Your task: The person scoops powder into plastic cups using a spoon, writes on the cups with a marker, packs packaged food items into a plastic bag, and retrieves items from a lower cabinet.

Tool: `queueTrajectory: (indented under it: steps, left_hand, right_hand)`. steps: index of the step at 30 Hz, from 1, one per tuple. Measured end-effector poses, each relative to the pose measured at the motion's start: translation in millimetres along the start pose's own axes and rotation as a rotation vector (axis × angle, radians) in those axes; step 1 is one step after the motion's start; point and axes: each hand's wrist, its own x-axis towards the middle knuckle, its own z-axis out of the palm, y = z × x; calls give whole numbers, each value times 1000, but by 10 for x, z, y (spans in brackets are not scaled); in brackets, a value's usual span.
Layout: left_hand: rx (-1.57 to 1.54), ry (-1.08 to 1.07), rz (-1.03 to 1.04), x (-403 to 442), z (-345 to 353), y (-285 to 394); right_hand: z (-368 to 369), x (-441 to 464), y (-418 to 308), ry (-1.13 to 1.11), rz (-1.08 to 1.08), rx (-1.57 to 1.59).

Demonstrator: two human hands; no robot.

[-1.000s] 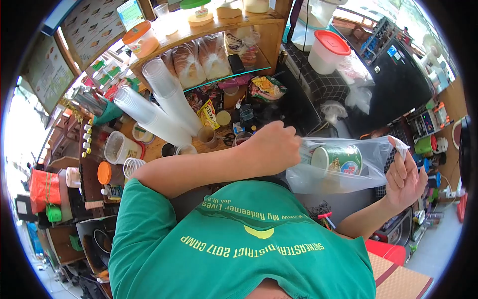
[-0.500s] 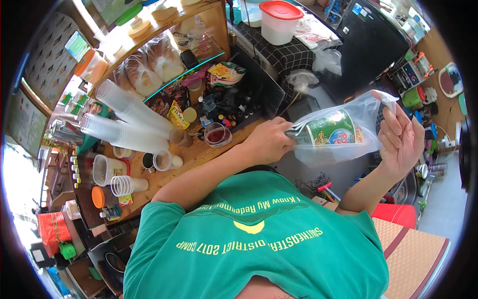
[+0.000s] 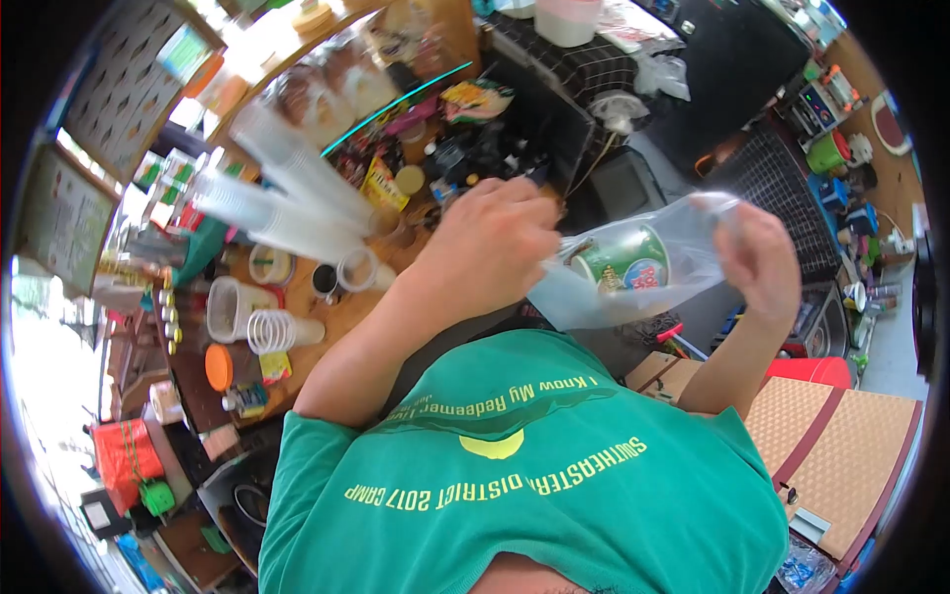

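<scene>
A clear plastic bag (image 3: 594, 312) hangs stretched in front of my chest. Inside it lies a green printed cup (image 3: 633, 259) on its side, with a blue-and-red label. My right hand (image 3: 762, 259) is closed on the gathered end of the bag, somewhat blurred by motion. At the bag's other end, my left hand (image 3: 495, 243) is raised beside the cup's rim. Its fingers are curled, and I cannot make out what, if anything, is between them.
Stacks of clear plastic cups (image 3: 282, 213) lean on the wooden table (image 3: 401, 259) at left, near an orange-lidded jar (image 3: 219, 367). Bagged bread (image 3: 346, 89) sits behind. A black refrigerator (image 3: 737, 79) stands at the back right, and a tan padded panel (image 3: 831, 445) at lower right.
My left hand has moved left and up, away from the cup's rim. The bag and cup have shifted slightly left, and my right hand has turned and moved a little left. The camera view has shifted too.
</scene>
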Motion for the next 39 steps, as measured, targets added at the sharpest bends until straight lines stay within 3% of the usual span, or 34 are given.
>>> queueTrajectory:
  steps: [2, 4, 6, 7, 9, 13, 15, 18, 20, 22, 24, 27, 34, 36, 39]
  left_hand:
    - [-97, -17, 59, -98, 131, 133]
    - [-220, 92, 68, -256, 438, 264]
    - [-171, 58, -41, -465, 634, 338]
    - [-156, 66, -96, -610, 713, 351]
    - [-153, 6, -205, -918, 846, 332]
    - [-283, 123, -367, -1606, 1183, 197]
    - [-642, 150, -508, -1921, 1387, 140]
    - [-784, 334, -693, -2532, 1571, 77]
    - [-736, 273, -1114, -2988, 1815, -93]
    - [-351, 141, -1359, -3491, 2169, -326]
    - [-102, -66, -1424, -3838, 2388, -499]
    - [-46, -90, -1411, -3982, 2539, -630]
    - [-210, -86, -1647, -3691, 2528, -595]
    - [-84, 59, -1583, -3720, 2635, -565]
    - [41, 16, -1589, -3560, 2581, -474]
  right_hand:
    - [516, 30, 208, -158, 104, -63]
    - [995, 45, 694, -322, -46, -95]
    - [1276, 11, 1096, -492, 41, -466]
    - [1434, -9, 1283, -550, 41, -464]
    - [1702, -34, 1609, -373, 138, -319]
    - [2029, -74, 2225, -284, 124, -427]
    - [2125, -73, 2487, -270, 51, -579]
    - [2329, -60, 2539, -244, 75, -639]
    - [2391, -92, 2575, -252, 108, -655]
    - [2395, -120, 2608, -230, 257, -546]
    - [2258, -115, 2770, -269, 295, -562]
    - [2015, -72, 2997, -378, 239, -672]
    - [1777, 402, 2993, -479, 168, -748]
    - [1824, 555, 2940, -585, 147, -870]
    - [1848, 722, 3011, -731, 120, -1012]
